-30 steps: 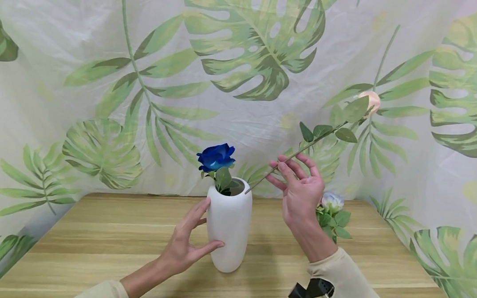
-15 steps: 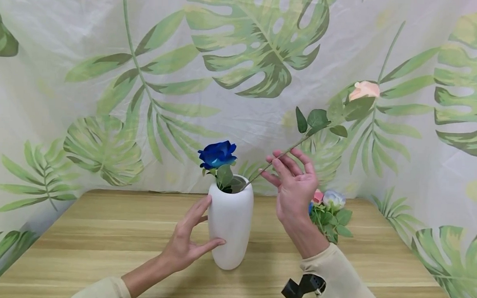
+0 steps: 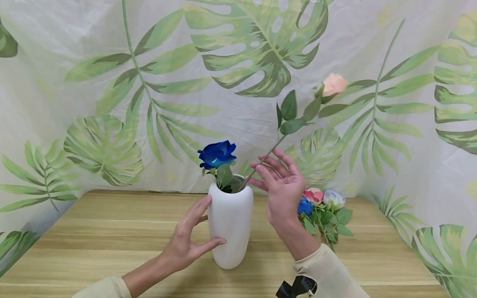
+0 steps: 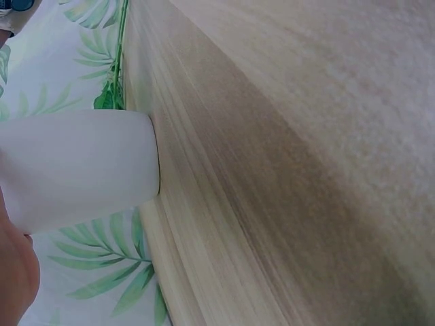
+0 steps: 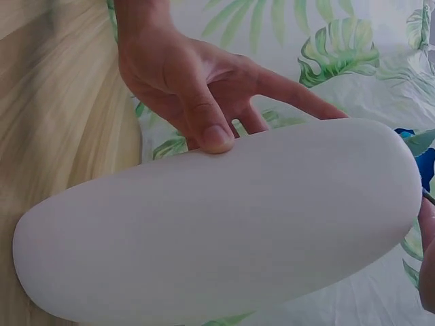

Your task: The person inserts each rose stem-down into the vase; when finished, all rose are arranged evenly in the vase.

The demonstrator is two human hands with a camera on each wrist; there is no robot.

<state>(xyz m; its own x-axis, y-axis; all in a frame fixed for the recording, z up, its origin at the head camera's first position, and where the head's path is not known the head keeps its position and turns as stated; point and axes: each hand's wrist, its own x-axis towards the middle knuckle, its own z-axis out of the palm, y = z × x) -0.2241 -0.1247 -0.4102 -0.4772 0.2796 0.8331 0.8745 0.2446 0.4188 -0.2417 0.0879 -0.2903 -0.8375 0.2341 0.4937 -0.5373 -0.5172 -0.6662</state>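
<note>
White vase [image 3: 230, 228] between hands [image 3: 186, 240] [image 3: 285, 191], peach rose [image 3: 334, 84] pinched

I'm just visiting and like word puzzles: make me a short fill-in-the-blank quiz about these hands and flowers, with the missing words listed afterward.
1. The right hand holds the peach flower by its ____.
2. The left hand grips a vase coloured ____.
3. The rose in the vase is coloured ____.
4. In the head view, the loose flowers lie to the vase's ____.

Missing words: stem; white; blue; right.
</note>
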